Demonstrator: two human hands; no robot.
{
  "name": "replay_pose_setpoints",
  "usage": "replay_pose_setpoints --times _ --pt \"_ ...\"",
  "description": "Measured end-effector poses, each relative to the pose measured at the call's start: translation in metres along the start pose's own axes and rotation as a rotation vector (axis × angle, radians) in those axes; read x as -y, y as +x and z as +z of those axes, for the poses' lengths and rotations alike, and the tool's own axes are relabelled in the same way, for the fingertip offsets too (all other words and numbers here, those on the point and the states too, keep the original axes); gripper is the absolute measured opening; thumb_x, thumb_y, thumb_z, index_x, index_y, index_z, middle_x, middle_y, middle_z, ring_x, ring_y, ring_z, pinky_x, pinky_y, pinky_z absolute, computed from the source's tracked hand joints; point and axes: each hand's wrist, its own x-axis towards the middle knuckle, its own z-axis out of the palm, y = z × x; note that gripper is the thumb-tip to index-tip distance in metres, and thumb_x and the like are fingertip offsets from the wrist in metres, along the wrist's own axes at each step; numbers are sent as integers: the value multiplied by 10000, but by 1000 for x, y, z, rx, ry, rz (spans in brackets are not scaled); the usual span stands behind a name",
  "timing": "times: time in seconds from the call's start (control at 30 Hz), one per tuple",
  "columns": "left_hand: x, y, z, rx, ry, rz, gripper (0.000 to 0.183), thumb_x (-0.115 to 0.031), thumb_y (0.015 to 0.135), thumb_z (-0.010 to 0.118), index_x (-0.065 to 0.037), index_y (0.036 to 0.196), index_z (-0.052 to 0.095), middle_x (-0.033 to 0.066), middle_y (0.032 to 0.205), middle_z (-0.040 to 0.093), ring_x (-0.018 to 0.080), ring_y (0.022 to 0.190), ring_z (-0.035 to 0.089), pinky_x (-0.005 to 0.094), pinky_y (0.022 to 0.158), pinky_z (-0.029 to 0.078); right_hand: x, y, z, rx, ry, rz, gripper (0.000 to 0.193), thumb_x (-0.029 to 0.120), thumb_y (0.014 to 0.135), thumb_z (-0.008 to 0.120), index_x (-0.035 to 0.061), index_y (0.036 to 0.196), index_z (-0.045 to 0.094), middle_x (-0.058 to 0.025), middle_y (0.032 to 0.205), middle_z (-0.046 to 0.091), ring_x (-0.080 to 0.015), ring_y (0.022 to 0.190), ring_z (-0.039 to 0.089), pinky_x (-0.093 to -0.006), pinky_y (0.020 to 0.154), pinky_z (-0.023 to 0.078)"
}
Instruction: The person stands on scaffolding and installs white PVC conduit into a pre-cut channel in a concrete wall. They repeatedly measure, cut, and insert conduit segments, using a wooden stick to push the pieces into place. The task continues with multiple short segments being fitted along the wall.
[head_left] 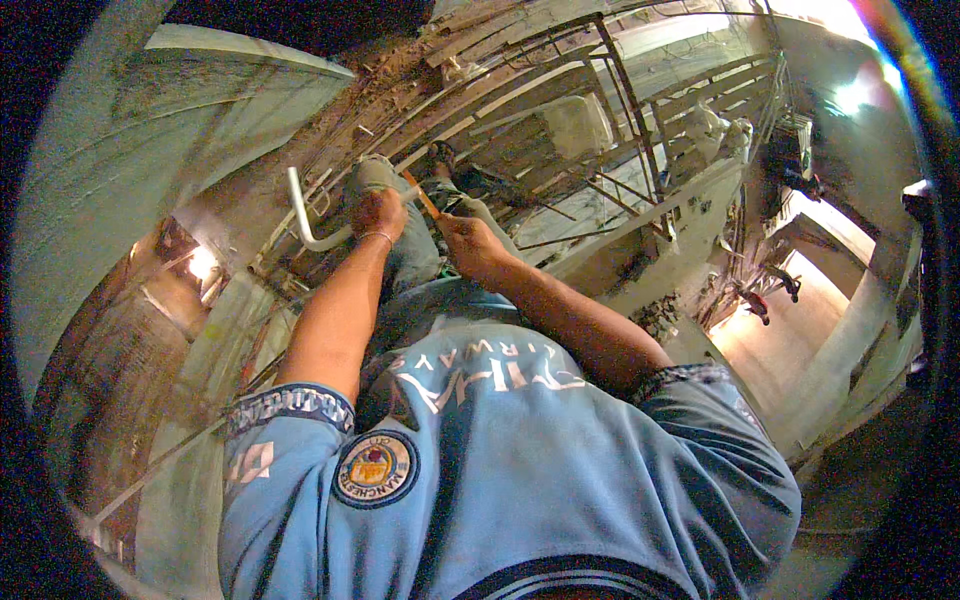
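Observation:
My left hand point(380, 213) is closed around a white bent pipe point(303, 215), which looks like plastic conduit. One end of the pipe curves up to the left of my fist, and a short straight stretch comes out on the other side. My right hand point(474, 246) is closed on a thin, straight orange tool point(424, 196), whose exact kind I cannot make out. The orange tool slants up and left across the pipe's short end, close to my left fist. Both hands are in front of my trouser legs point(408, 258).
A metal frame point(632, 110) of bars stands ahead, with a pale block-like container point(580, 125) behind it. White sacks point(735, 138) sit farther right. Rubble and loose rods lie around my feet. Other people point(755, 306) are at the far right. A bright lamp point(203, 263) glows at left.

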Motion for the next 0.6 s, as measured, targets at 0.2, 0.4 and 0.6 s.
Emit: replay_pose_setpoints --times 0.2,0.4,0.6 --pt "-14 5 -12 42 -32 20 293 -259 812 556 -45 934 715 228 991 674 381 894 671 486 778 538 -6 11 -9 68 216 -28 253 313 990 453 115 967 609 35 606 468 -115 483 436 -312 425 330" --pt "-14 14 15 -184 -16 13 282 -242 802 551 -37 901 718 237 954 677 400 881 666 497 773 535 -9 8 -10 35 65 -129 132 230 964 500 137 975 593 45 606 462 -101 480 419 -303 426 318" --pt "-9 33 34 -62 -163 -159 268 -248 789 573 -45 886 720 228 961 682 405 889 664 516 789 525 -7 19 1 143 745 128 169 251 954 454 151 867 558 13 562 457 -152 419 403 -329 388 305"
